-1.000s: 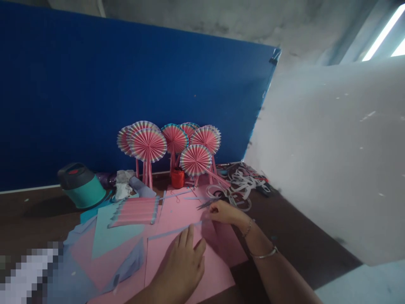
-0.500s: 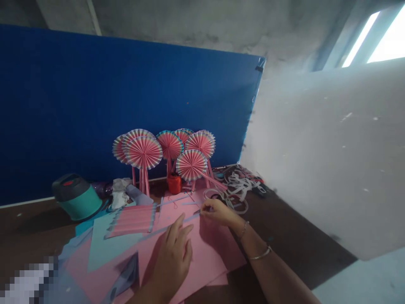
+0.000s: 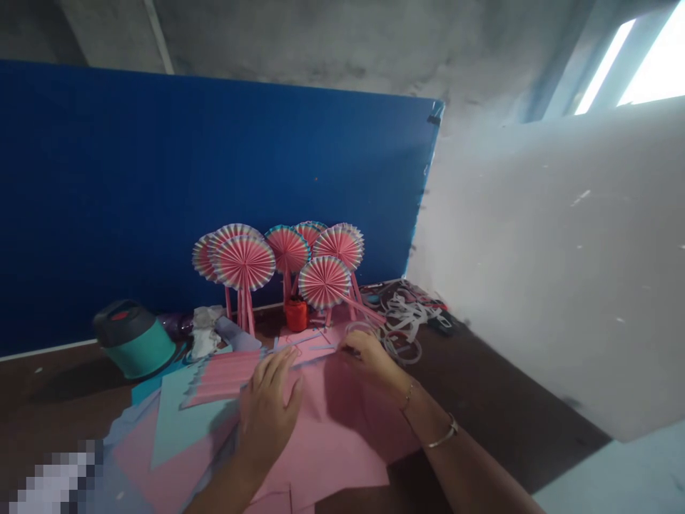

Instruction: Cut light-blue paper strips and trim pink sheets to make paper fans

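Observation:
My left hand [image 3: 266, 412] lies flat with its fingers stretched out on a large pink paper sheet [image 3: 342, 428], pressing it to the table. My right hand [image 3: 368, 357] pinches the far edge of that same sheet, fingers curled together, beside a thin pale blue strip [image 3: 307, 351] along the edge. A pleated pink paper piece [image 3: 225, 375] lies just left of my left hand. Light blue paper [image 3: 176, 417] lies under it.
Several round pink pleated paper fans [image 3: 286, 260] on sticks stand against a blue board [image 3: 214, 178]. A small red pot [image 3: 296, 314] and a green lidded container [image 3: 133, 339] sit nearby. White paper strips [image 3: 407, 321] pile at the right, beside a white board [image 3: 561, 250].
Both hands have slid forward and left across the pink sheet. The sheet's far edge moved away with them, and the scissors seen earlier near my right hand no longer show.

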The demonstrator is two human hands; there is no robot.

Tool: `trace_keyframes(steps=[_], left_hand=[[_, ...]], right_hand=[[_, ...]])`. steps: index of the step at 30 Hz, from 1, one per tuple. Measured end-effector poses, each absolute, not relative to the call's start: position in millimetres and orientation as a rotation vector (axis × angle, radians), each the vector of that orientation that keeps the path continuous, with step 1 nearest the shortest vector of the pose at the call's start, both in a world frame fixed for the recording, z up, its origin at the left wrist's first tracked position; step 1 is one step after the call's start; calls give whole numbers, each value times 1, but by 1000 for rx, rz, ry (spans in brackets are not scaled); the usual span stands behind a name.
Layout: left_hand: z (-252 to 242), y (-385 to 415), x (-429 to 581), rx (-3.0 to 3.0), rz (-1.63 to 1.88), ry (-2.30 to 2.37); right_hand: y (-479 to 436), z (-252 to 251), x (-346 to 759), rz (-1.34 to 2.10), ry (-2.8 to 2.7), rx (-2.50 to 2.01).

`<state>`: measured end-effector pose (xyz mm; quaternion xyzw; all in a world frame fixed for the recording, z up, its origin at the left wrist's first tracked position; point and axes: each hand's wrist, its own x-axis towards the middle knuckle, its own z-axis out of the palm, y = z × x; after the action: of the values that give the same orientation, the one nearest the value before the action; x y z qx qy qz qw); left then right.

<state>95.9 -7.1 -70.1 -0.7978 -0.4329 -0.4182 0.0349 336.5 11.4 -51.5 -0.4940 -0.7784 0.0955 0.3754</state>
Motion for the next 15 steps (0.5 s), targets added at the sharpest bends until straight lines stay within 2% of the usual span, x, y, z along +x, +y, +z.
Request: trace_keyframes(steps=[4,10,15], left_hand=[[-71,-4,98,-2570,-1149,-1477],[-66,-5,101,-2589,-1154,-1618],[-67,-5,100,-2588,-1199,-1593]], right_hand=[[10,-51,331,314,-1993,-1191],[10,-52,331,744,-1788,-1231],[8,-48,329,717,-1779,-1261]])
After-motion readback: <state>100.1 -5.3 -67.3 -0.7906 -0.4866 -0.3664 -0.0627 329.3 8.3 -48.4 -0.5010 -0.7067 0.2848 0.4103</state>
